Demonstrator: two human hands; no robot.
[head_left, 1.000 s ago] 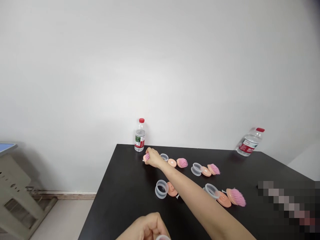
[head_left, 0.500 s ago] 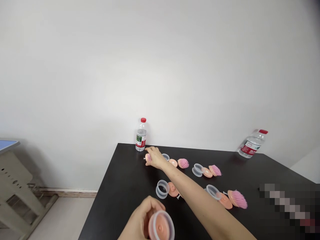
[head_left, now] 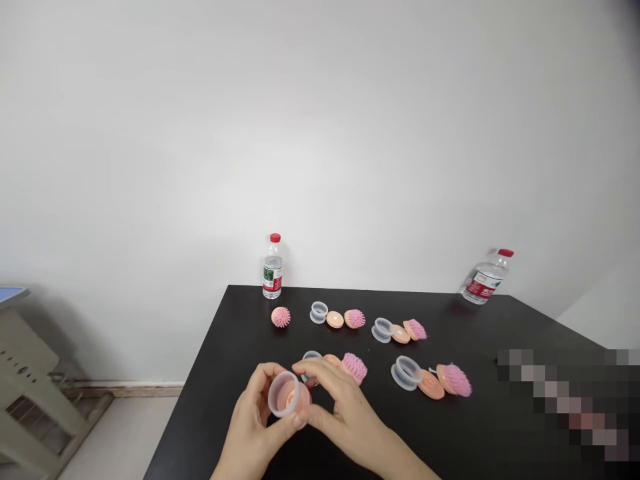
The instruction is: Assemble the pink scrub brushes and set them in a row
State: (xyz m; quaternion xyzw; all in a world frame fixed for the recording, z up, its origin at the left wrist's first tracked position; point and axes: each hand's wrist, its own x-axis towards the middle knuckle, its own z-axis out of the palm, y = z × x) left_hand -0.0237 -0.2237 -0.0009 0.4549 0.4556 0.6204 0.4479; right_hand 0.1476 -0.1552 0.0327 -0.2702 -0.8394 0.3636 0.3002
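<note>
My left hand [head_left: 250, 423] is closed around the left side of a translucent plastic cup [head_left: 278, 405] with a peach disc in it. The cup's opening is tilted toward me. My right hand [head_left: 350, 417] grips the same piece from the right, its thumb and fingertips on the peach edge. Behind the hands, a bristled pink brush head [head_left: 281, 317] rests alone on the table, bristles up. Just past my right fingers lie a translucent ring [head_left: 312, 356], a peach disc [head_left: 331, 360] and a pink brush head [head_left: 355, 367], partly hidden.
On the black table [head_left: 215, 400] lie more sets of rings, discs and brush heads, such as a ring [head_left: 407, 373] and brush head [head_left: 454, 380] at right. A water bottle [head_left: 273, 270] stands at the back left; another bottle [head_left: 486, 279] leans against the wall.
My right hand has let go of the brush head at the back left and come back to the cup. My left hand has raised the cup slightly and moved it left.
</note>
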